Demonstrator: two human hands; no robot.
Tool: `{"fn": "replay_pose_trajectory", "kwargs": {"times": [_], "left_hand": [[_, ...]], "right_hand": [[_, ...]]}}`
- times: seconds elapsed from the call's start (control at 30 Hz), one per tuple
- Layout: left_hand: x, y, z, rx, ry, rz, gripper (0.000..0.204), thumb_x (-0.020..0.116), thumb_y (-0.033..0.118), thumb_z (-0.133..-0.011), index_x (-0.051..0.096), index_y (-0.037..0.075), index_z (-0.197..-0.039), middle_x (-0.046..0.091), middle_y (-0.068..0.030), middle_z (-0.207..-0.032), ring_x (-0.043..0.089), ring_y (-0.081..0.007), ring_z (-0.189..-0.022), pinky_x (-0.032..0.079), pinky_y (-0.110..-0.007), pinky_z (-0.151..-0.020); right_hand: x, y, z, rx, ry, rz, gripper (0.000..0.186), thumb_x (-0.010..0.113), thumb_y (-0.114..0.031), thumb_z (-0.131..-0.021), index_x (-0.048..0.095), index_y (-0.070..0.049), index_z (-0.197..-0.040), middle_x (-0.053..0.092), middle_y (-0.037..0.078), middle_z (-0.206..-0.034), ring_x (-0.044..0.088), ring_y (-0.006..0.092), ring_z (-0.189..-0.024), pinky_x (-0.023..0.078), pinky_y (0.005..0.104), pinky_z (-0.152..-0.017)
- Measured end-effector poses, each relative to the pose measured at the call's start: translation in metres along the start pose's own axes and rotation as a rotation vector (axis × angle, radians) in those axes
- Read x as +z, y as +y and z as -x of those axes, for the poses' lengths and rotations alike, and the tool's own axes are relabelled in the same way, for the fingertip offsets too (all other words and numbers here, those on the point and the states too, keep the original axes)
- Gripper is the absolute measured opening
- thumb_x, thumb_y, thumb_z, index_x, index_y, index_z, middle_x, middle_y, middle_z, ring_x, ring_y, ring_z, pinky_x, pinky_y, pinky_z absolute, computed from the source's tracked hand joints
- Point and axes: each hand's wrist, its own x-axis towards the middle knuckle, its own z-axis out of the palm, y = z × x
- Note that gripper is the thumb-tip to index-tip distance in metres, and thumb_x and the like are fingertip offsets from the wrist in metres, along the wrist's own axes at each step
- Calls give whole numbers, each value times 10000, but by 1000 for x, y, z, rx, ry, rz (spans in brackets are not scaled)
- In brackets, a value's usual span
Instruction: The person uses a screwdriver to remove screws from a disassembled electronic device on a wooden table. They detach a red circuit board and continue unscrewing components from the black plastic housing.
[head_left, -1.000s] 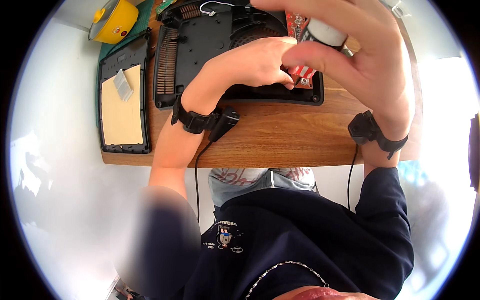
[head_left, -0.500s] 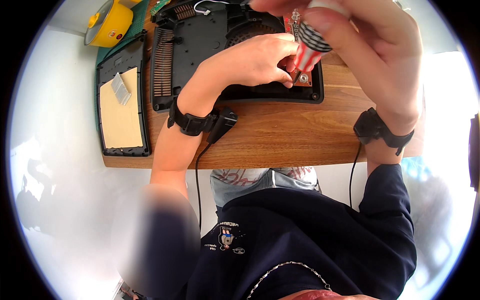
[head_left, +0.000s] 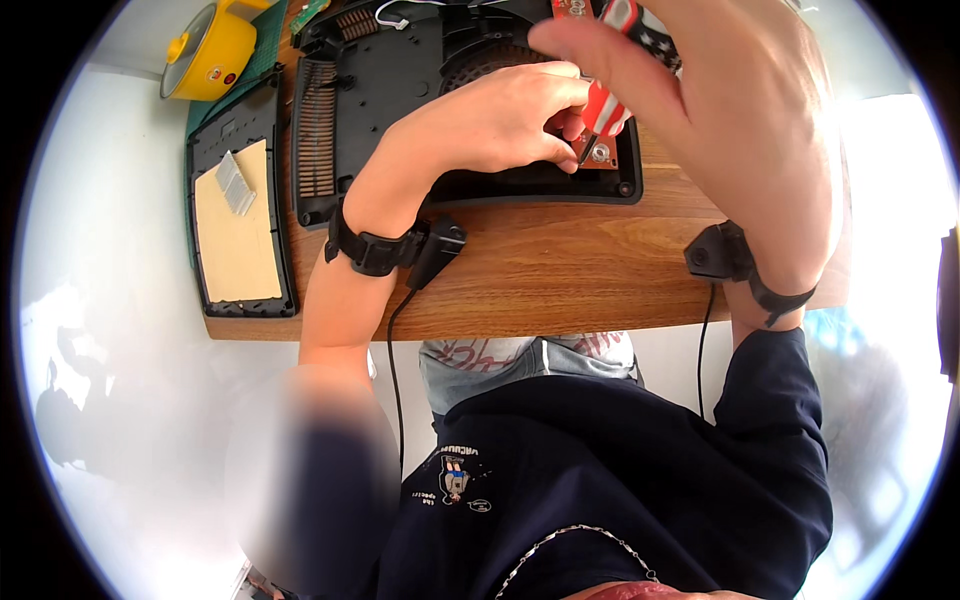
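Observation:
My right hand [head_left: 710, 110] is curled around a screwdriver [head_left: 606, 108] with a red, white and black patterned handle, its thumb stretched along it. The screwdriver is tilted, its dark shaft pointing down to a red circuit board [head_left: 602, 155] at the right side of a black plastic housing [head_left: 385, 105]. My left hand [head_left: 520, 120] arches over the housing with bent fingers beside the screwdriver's shaft and the board's lower end; what its fingertips grip is hidden.
The housing lies on a wooden table [head_left: 540, 260]. At left are a black panel [head_left: 205, 142] with a beige sheet [head_left: 240, 250] and clear piece [head_left: 235, 182], a green mat [head_left: 262, 42] and a yellow pot [head_left: 210, 55]. A small green board [head_left: 308, 12] lies behind.
The screwdriver's handle has turned in my right hand, showing a different pattern, and my right thumb has moved left and upward. My left hand has shifted slightly leftward with the view.

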Motion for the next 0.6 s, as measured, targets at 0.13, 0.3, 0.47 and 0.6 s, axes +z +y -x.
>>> {"fn": "replay_pose_trajectory", "kwargs": {"times": [0.13,0.3,0.47,0.6], "left_hand": [[2,-2,0,147,124,-46,312,831,176,-805,568,14,-848,580,-111,-888,594,-298,-834,468,-416,-739],[1,-4,-3,141,71,-44,300,821,165,-814,560,19,-838,576,-101,-885,592,-272,-830,469,-410,-740],[-2,4,0,15,10,13,290,817,156,-814,560,23,-836,576,-98,-883,592,-270,-826,470,-416,-742],[0,2,4,156,89,-70,288,818,160,-809,574,19,-869,586,-115,-905,591,-293,-841,469,-427,-752]], "right_hand": [[10,23,6,-208,95,-448,352,741,-35,-784,618,-6,-1113,677,125,-921,685,286,-689,544,338,-592],[-11,-2,1,-66,-15,-400,410,815,-118,-782,612,29,-1106,678,146,-873,690,290,-671,544,321,-587],[-20,-8,-18,199,-257,-1,499,867,-300,-795,614,30,-1071,667,146,-807,685,294,-649,534,341,-567],[-7,-6,5,-40,-65,-230,488,861,-299,-801,618,18,-1081,671,142,-821,687,295,-662,536,339,-572]]}}
